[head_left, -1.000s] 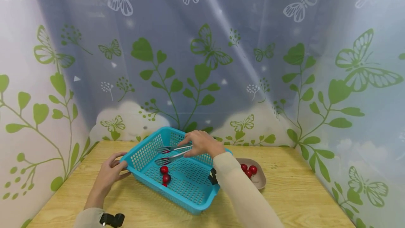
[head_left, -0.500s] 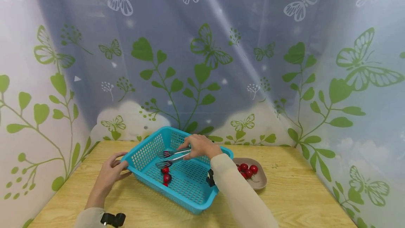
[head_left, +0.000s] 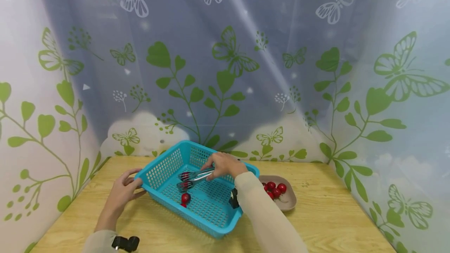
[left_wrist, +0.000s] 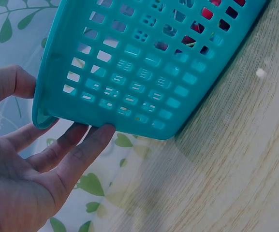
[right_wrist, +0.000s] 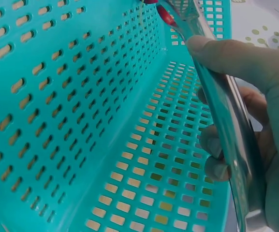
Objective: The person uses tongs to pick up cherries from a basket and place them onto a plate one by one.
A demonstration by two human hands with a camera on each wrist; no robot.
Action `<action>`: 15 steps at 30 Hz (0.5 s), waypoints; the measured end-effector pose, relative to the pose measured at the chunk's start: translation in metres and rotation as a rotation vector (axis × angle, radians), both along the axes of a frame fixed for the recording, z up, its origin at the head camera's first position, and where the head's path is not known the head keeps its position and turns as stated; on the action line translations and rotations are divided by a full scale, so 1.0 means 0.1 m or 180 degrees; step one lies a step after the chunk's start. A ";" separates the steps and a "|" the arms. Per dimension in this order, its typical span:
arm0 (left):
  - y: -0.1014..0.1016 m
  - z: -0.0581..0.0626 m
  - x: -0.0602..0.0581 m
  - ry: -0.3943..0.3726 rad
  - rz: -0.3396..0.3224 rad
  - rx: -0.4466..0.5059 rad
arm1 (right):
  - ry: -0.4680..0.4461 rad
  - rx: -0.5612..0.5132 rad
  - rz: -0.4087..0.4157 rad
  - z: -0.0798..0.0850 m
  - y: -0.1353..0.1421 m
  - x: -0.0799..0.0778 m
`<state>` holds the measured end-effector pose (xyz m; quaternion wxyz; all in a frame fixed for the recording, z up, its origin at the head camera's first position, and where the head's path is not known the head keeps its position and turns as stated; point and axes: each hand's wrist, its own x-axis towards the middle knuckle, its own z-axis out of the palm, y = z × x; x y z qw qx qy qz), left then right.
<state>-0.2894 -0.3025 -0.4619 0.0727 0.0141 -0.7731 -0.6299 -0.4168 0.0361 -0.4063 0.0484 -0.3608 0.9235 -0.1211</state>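
Observation:
A blue perforated plastic basket (head_left: pixel 211 223) stands at an angle on the table. My left hand (head_left: pixel 123 190) grips its left corner; in the left wrist view the thumb (left_wrist: pixel 21 82) lies on one side of the rim and the fingers (left_wrist: pixel 88 150) on the other. Above the basket floor, my right hand (head_left: pixel 225 164) holds metal serving tongs (head_left: pixel 202 175). Red shows through both slotted tong heads, so cherries lie at or between them; whether they are pinched I cannot tell. A dark red cherry (head_left: pixel 186 197) sits just in front, with a smaller red bit beyond it.
Right of the basket, partly behind my right sleeve (head_left: pixel 260 202), is a beige dish (head_left: pixel 290 202) with several cherries (head_left: pixel 276 192). The wooden table (head_left: pixel 327 214) meets a leaf-and-butterfly curtain (head_left: pixel 225 89) at its back and sides.
The tong heads have come closer together and moved slightly nearer to me, over the cherry that showed in front of them. The left hand and basket have stayed put.

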 end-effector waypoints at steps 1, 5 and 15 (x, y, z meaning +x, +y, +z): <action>0.00 0.00 0.00 -0.0001 -0.0001 -0.0012 | -0.0015 -0.0005 0.0007 -0.01 0.00 0.00; 0.01 -0.02 0.00 0.0013 -0.0003 -0.0029 | -0.0079 -0.0040 0.0036 -0.06 0.00 -0.01; 0.00 -0.01 -0.01 0.0002 0.0013 0.0008 | -0.0097 -0.0042 -0.0063 -0.03 0.00 0.01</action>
